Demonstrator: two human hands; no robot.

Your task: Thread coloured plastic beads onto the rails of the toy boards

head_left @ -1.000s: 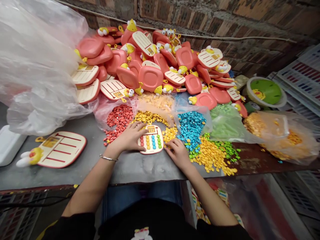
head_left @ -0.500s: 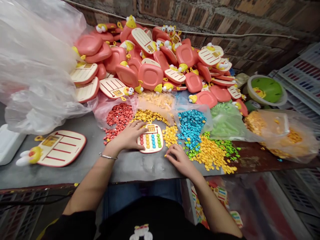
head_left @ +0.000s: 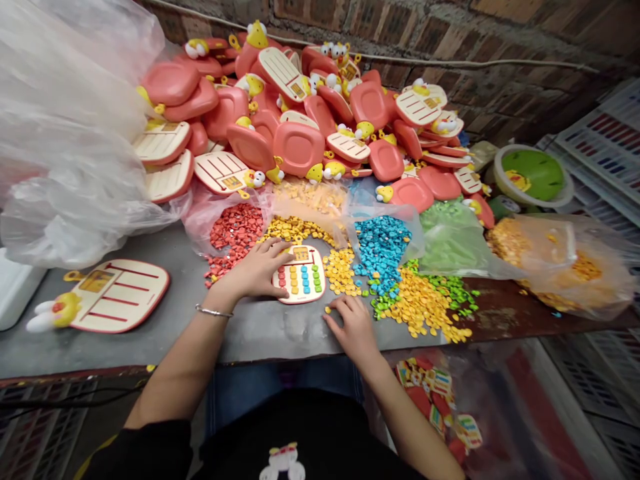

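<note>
A small cream toy board (head_left: 301, 307) with a red rim lies flat on the table, carrying columns of red, yellow, blue and green pieces. My left hand (head_left: 256, 270) grips its left side, the fingers reaching over the upper part and the thumb on the lower left. To the right of the board, just off its edge, is my right hand (head_left: 354, 327) with curled fingers. A small yellow piece (head_left: 327, 310) shows at its thumb and forefinger tips. Loose yellow pieces (head_left: 341, 270) lie close beyond that hand.
Heaps of red pieces (head_left: 235, 230), blue pieces (head_left: 383, 243) and yellow pieces (head_left: 420, 303) spill from plastic bags. Behind them many red-backed toy boards (head_left: 299, 150) are piled. A board with bare slots (head_left: 123, 293) lies left. A bag (head_left: 560, 267) sits right, near a green-and-white bowl (head_left: 533, 175).
My right hand has shifted slightly left, nearer the board's lower right corner, with the yellow piece at its fingertips. My left hand stays on the board. The camera view has shifted a little.
</note>
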